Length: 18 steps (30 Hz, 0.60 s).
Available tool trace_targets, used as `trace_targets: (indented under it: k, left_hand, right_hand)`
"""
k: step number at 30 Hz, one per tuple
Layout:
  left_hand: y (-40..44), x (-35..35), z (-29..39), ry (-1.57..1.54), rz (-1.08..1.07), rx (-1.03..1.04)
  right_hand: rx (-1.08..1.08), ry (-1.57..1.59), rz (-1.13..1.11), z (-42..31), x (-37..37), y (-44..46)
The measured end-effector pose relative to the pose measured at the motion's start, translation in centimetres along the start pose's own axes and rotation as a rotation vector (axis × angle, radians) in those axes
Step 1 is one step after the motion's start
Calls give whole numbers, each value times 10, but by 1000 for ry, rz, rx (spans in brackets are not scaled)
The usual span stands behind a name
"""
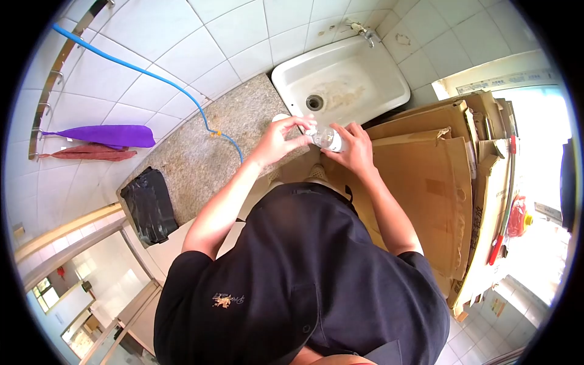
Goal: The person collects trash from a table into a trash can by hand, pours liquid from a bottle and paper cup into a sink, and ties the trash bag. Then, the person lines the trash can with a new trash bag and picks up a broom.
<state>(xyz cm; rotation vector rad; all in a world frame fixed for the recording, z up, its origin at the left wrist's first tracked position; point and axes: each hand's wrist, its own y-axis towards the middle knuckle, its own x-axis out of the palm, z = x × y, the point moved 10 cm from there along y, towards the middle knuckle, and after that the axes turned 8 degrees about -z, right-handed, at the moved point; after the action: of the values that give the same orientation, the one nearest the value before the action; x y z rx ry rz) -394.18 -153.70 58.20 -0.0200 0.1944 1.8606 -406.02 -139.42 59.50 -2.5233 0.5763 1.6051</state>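
Note:
A small clear bottle (329, 139) with a white label is held in front of my body, near the front edge of the sink. My right hand (355, 149) is wrapped round the bottle's body. The fingers of my left hand (278, 141) are pinched at the bottle's white top (311, 129), which they partly cover. The bottle lies tilted between the two hands. Behind my left hand, a small white thing (280, 117) shows at the counter's edge; I cannot make out its kind.
A white sink (377, 91) with a tap (367, 35) stands ahead. Left of it runs a stone counter (188, 152) carrying a blue hose (194, 100) and a black plastic bag (149, 204). Flattened cardboard (420, 194) leans on the right. Purple cloth (115, 135) hangs at left.

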Motion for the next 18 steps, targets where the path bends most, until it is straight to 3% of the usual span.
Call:
trace_targets:
  k: [2,3,6,7,8,10,12,14,15,18]
  left_hand:
    - [-9,-20,-18,-23,207,-127]
    - [-11,-20,-21,199,141,-235]
    - [-20,-5,-27,283,-13,-369]
    - [-24,0,-4,313,-48,-175]
    - [-32,6,3,391,-119,-147]
    - [-48,24,31,571,-230,158]
    - [-70,45,55,650,-356,434]
    - [-90,58,76,753,-435,670]
    - [-94,55,78,752,-410,713]
    - [-71,25,38,455,-382,346]
  right_hand:
    - [-1,-1,0,-6,1,1]
    - [-1,0,-4,-8,4,0]
    - [6,159,-117,-8,16,0]
    - [15,240,-174,-8,22,-2]
    - [-23,409,-300,-4,36,-4]
    - [-70,758,-626,-6,66,-17]
    - [149,1060,-1179,-7,107,-57]
    - [99,1212,-1373,-20,121,-77]
    - [123,1249,-1362,-26,120,-79]
    - [164,1027,-980,-18,106,-57]
